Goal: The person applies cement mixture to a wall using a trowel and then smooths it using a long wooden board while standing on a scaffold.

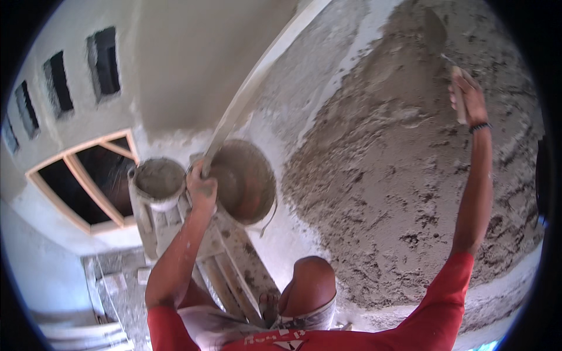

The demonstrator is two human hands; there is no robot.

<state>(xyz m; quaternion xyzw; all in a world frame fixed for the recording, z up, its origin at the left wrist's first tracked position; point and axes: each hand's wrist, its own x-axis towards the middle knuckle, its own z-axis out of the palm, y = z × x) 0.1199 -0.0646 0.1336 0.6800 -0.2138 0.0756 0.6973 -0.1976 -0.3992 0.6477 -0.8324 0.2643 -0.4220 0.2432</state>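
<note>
My left hand (pixel 202 192) is closed round the lower end of a long, pale straightedge (pixel 249 88), which slants up to the right along the wall. At the upper right my right hand (pixel 471 96) grips the light handle of a trowel (pixel 435 34). Its grey blade lies at the rough wet mortar (pixel 386 199) on the wall; I cannot tell whether it presses in. Right beside my left hand stands a large bucket (pixel 257 199) with mortar smeared inside. To the left of that hand sits a smaller bucket (pixel 158 180) filled with grey mortar.
Both buckets stand on a plank platform (pixel 234 275) spattered with mortar, where my foot also shows. A wooden window frame (pixel 75 167) and several dark wall openings (pixel 105 61) are at left. The rubble-strewn floor (pixel 129 298) lies below.
</note>
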